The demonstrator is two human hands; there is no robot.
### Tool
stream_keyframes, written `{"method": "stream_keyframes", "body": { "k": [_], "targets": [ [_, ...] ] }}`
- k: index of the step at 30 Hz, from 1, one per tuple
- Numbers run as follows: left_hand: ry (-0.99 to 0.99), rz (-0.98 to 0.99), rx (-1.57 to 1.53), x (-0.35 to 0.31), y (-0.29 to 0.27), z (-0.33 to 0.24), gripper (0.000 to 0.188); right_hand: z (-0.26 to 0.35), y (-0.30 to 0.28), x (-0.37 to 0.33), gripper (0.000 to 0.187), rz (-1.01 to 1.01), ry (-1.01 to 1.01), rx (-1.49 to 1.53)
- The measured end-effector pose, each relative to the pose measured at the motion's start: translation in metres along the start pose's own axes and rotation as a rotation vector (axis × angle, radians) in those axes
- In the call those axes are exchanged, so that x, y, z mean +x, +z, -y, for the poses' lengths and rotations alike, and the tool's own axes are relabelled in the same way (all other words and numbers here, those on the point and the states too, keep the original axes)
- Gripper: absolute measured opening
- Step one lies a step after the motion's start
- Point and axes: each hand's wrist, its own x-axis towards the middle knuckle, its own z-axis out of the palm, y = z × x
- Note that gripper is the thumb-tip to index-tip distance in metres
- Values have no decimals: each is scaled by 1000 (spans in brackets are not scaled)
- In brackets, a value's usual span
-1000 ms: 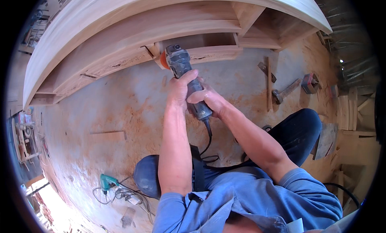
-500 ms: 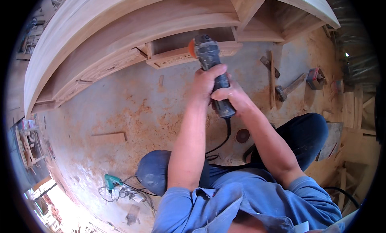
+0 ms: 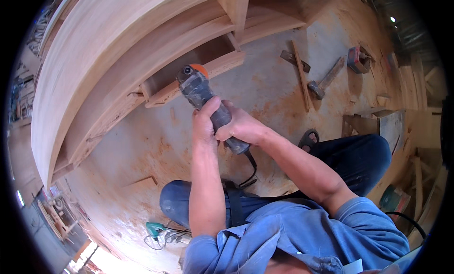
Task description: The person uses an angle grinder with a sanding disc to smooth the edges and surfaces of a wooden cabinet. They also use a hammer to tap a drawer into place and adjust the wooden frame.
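Both my hands grip a dark, dusty angle grinder (image 3: 220, 115) with an orange disc (image 3: 200, 70) on its head. My left hand (image 3: 204, 122) wraps the body's left side, thumb on top. From the right, my right hand (image 3: 240, 124) closes round the rear half, and the cord trails from the back end toward my lap. The grinder's head is over the front edge of a pulled-out wooden drawer (image 3: 196, 78); whether the disc touches the wood I cannot tell. The drawer belongs to a large, curved, pale wooden furniture piece (image 3: 113, 42).
Right of the drawer lie a hammer (image 3: 326, 80), a thin wooden strip (image 3: 301, 78) and a box (image 3: 359, 60). A green power tool (image 3: 155, 229) with coiled cord rests at lower left. My sandalled foot (image 3: 309, 139) is on the dusty floor (image 3: 269, 89). Wood pieces stand at far right.
The view has turned and shifted. The grinder has moved left along the drawer front, and its orange disc now shows on the right of its head instead of the left. Both hands keep their grip.
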Motion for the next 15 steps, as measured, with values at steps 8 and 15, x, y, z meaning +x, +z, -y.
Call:
{"method": "stream_keyframes", "body": {
  "k": [8,15],
  "targets": [
    [-117,172,153,16,57,24,32,11,-45,-32,76,-183,18,145],
    [-75,73,82,5,21,15,30,4,-22,-20,74,-107,-17,58]
  ]
}}
